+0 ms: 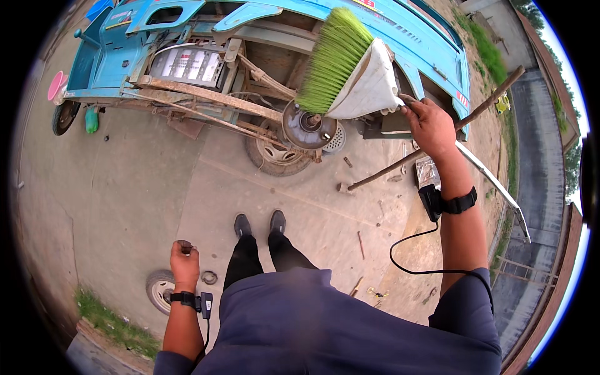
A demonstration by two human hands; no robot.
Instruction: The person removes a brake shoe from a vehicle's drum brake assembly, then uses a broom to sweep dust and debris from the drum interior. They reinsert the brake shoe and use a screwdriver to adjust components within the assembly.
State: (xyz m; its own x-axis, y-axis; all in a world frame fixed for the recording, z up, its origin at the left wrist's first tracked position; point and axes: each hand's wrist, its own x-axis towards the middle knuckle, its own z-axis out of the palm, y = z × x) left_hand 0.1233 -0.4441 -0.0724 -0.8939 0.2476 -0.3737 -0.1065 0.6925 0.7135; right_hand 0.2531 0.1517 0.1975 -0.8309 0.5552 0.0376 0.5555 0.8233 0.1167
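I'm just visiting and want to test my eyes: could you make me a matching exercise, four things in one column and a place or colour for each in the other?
Things:
1. Broom
2. Vehicle
3. Shoes
4. Loose wheel

Places and colours:
A. Dark, on the person's feet
B. Seen near the left hand
C. Held in the right hand
D. Mostly blue bodywork

Right pairs: 1-C, 2-D, 3-A, 4-B.

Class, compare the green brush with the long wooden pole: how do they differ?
The brush is green and white; the pole is brown. The brush is wide and bushy; the pole is long and thin. The right hand holds the brush at its white cover, whereas the pole passes behind the wrist.
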